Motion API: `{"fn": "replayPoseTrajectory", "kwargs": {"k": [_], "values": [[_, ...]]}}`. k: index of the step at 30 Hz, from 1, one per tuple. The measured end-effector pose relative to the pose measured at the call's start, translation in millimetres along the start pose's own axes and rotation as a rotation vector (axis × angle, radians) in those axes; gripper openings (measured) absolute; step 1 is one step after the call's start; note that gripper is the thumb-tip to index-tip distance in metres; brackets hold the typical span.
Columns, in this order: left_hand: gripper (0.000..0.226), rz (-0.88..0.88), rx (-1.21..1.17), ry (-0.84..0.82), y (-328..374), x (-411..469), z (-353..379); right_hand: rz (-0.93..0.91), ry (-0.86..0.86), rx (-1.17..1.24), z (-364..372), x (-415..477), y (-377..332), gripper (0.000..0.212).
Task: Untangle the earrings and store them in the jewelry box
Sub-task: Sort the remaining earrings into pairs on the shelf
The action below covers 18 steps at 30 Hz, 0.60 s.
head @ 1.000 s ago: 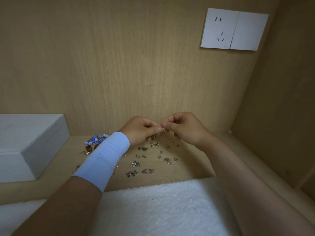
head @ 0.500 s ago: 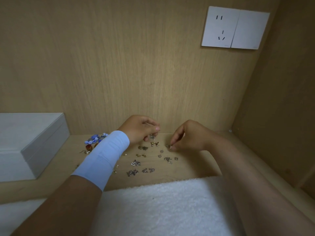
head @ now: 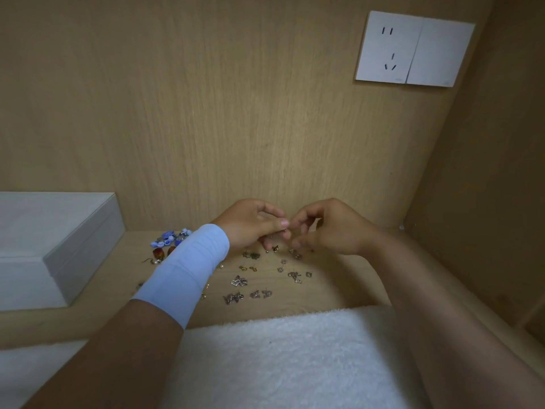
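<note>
**Picking apart tiny earrings above a wooden shelf**

Pinching something very small between thumb and forefinger, my left hand (head: 250, 224) meets my right hand (head: 327, 228) fingertip to fingertip, just above the shelf. Both hands are curled closed around that one point. What they grip is too tiny to make out; I judge it to be an earring or a pair hooked together. A smooth pale blue band (head: 184, 271) wraps my left wrist.

Directly beneath and in front of my hands lie the loose earrings (head: 239, 281), little silvery and gold-toned metal pieces, glinting, knobbly, scattered apart from one another on the light wooden shelf (head: 339, 290). To the left of my left hand sits a cluster of glossy blue beads (head: 169, 237) with two amber drops beside it.

Further left stands the jewelry box (head: 56, 243), white, matte, rectangular, its lid shut. Nearest my body is a thick white towel (head: 280, 358), fluffy and looped. High up to the right of my hands, a white wall socket (head: 413, 48) is set in the wood-grain back panel.

Progress seems early: many pieces are separated, but none can be seen stored, and the box is yet to be opened.
</note>
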State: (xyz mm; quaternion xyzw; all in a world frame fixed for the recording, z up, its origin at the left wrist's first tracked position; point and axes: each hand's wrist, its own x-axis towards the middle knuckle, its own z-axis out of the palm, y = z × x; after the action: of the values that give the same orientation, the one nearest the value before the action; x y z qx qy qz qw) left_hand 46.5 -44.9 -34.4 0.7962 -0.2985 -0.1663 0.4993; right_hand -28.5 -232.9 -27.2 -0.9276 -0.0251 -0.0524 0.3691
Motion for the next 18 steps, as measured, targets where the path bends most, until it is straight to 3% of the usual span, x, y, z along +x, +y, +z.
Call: {"fn": "replayPoseTrajectory", "kwargs": {"k": [6, 11, 15, 18], "values": [[0.032, 0.017, 0.055, 0.037, 7, -2, 4, -0.109, 0.06, 0.208, 1, 1, -3, 0.02], [0.02, 0.014, 0.058, -0.015, 10, -1, 13, -0.034, 0.028, 0.099, -8, -2, 1, 0.011], [0.008, 0.069, 0.49, -0.092, 4, 0, 17, 0.214, -0.192, -0.329, -19, -6, 11, 0.018], [0.013, 0.108, 0.75, -0.175, 2, 3, 25, 0.309, -0.266, -0.364, -16, -5, 15, 0.022]]}}
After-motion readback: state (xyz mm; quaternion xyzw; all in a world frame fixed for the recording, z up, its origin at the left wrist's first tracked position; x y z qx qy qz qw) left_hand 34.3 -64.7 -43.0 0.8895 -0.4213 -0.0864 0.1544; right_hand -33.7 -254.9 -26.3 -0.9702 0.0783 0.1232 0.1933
